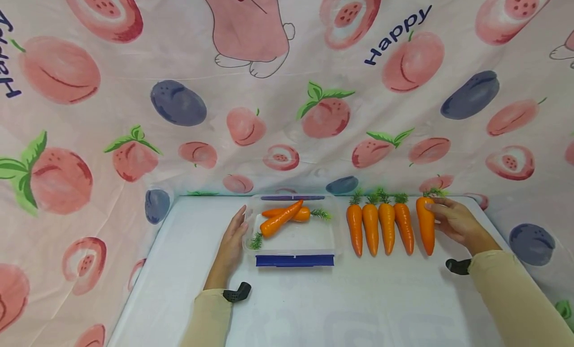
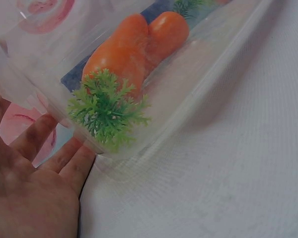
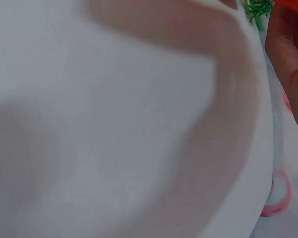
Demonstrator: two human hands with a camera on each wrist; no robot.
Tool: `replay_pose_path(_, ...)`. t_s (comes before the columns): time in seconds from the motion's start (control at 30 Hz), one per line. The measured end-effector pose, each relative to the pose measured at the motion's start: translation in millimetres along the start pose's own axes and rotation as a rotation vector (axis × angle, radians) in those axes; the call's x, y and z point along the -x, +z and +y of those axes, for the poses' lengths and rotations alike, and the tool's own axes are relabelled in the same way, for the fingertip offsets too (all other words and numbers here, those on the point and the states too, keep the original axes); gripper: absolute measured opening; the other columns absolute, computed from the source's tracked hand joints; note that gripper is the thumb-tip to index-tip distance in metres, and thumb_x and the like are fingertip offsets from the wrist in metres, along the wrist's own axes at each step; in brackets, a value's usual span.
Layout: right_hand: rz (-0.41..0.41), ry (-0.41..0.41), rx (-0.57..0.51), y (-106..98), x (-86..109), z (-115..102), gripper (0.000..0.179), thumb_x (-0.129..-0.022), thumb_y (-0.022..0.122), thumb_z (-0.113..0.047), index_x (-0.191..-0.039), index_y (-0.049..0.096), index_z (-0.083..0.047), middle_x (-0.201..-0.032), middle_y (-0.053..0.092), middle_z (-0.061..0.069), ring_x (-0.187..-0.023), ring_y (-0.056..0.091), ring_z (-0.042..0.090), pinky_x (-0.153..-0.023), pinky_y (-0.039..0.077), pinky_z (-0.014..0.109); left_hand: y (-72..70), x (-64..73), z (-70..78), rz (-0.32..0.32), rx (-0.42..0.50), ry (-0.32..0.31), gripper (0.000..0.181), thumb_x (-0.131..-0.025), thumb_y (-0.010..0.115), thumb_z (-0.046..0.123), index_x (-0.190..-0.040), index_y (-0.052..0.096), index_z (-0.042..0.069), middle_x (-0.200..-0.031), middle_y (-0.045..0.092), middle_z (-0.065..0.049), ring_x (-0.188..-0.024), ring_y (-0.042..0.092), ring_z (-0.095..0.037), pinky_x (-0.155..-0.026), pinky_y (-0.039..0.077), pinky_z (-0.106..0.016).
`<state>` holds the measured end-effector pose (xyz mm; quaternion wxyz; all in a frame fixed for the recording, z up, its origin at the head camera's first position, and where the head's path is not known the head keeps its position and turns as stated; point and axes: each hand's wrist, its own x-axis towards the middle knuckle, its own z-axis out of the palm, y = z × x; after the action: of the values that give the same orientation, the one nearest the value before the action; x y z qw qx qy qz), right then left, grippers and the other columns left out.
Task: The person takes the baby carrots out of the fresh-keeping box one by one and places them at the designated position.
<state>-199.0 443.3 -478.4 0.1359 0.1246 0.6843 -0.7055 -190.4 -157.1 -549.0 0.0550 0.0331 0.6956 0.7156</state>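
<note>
A clear plastic container (image 1: 298,240) with blue clips holds two toy carrots (image 1: 281,220) with green tops, one lying across the other. At its left side is my left hand (image 1: 232,240); in the left wrist view its extended fingers (image 2: 72,153) touch the container's wall beside a carrot's leafy top (image 2: 107,109). My right hand (image 1: 457,222) pinches another toy carrot (image 1: 426,227) by its upper part, leafy end away from me and tip toward me. Only an edge of this carrot (image 3: 293,5) and part of the right hand (image 3: 288,54) show in the right wrist view.
Several toy carrots (image 1: 370,230) lie in a row between the container and my right hand, tips toward me. The white table (image 1: 287,307) ends at the back against a fruit-printed cloth (image 1: 278,97), which also hangs at both sides.
</note>
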Motion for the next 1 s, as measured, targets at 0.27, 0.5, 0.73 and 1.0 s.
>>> replay_pose_path(0.27,0.045,0.041,0.033,-1,-5.9,13,0.088,-0.097,0.071,-0.033,-0.163,0.017,-0.009,-0.117,0.055,-0.015,-0.099,0.063,0.0,-0.082,0.06,0.02,-1.0,-0.8,-1.4,-0.004,-0.01,-0.001,0.05,-0.109,0.044,0.037,-0.158,0.034,0.039,-0.169,0.027,-0.002,-0.158,0.022,-0.026,-0.129,0.014,-0.052)
replay_pose_path(0.5,0.084,0.061,0.012,-1,-12.8,20,0.092,-0.093,0.075,-0.037,-0.164,0.02,-0.015,-0.116,0.057,-0.019,-0.099,0.061,-0.002,-0.08,0.059,0.016,-1.8,-0.1,-1.1,0.003,-0.017,0.003,0.05,-0.109,0.045,0.037,-0.158,0.034,0.038,-0.169,0.027,-0.004,-0.158,0.021,-0.027,-0.129,0.014,-0.052)
replay_pose_path(0.73,0.105,0.039,0.092,2,-16.2,23,0.097,-0.091,0.074,-0.045,-0.164,0.02,-0.011,-0.117,0.053,-0.019,-0.105,0.056,0.0,-0.079,0.057,0.014,-1.6,-0.7,-1.1,0.004,-0.029,0.001,0.05,-0.109,0.044,0.038,-0.158,0.035,0.04,-0.169,0.027,-0.002,-0.158,0.021,-0.026,-0.129,0.013,-0.052)
replay_pose_path(1.0,0.188,0.028,0.24,5,-21.4,25,0.098,-0.09,0.07,-0.055,-0.162,0.024,-0.006,-0.126,0.051,-0.015,-0.107,0.053,0.001,-0.097,0.057,0.026,-0.6,-0.7,-0.9,0.005,-0.036,-0.004,0.049,-0.109,0.043,0.038,-0.157,0.034,0.041,-0.169,0.026,-0.001,-0.158,0.02,-0.025,-0.129,0.014,-0.052)
